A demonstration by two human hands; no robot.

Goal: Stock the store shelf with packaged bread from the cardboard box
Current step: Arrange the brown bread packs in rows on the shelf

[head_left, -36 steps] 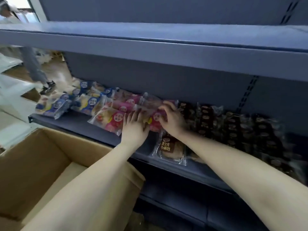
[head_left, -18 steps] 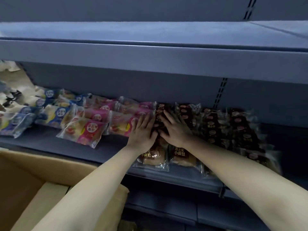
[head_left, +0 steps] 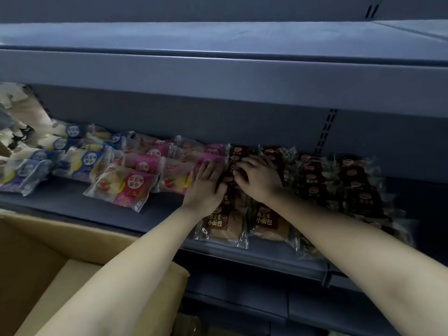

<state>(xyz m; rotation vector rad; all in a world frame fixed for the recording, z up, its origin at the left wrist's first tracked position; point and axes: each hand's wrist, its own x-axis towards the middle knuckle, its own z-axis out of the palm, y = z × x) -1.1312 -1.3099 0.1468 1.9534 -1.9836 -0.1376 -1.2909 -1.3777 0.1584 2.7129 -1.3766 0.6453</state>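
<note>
Lower left: cardboard box (head_left: 36,251), top open, in front of the shelf (head_left: 72,204).
On shelf, left: blue bread packs (head_left: 80,161), overlapped.
Next: pink bread packs (head_left: 128,187), front one skewed, long axis diagonal.
Centre: left hand (head_left: 206,185), fingers straight, pressed flat on packs.
Beside it: right hand (head_left: 259,180), fingers bent on brown bread packs (head_left: 223,221); grip unclear.
Brown rows: long axis front-to-back, label ends toward front edge.

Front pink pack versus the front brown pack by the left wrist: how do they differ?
Label: the pink pack has a pink panel with a white round badge; the brown pack has a dark brown panel with gold writing.
Pose: the pink pack lies skewed to the shelf edge; the brown pack points straight out.
Place: the brown pack sits nearer the front edge than the pink pack.
Both lie flat in clear wrap on the same shelf.
</note>
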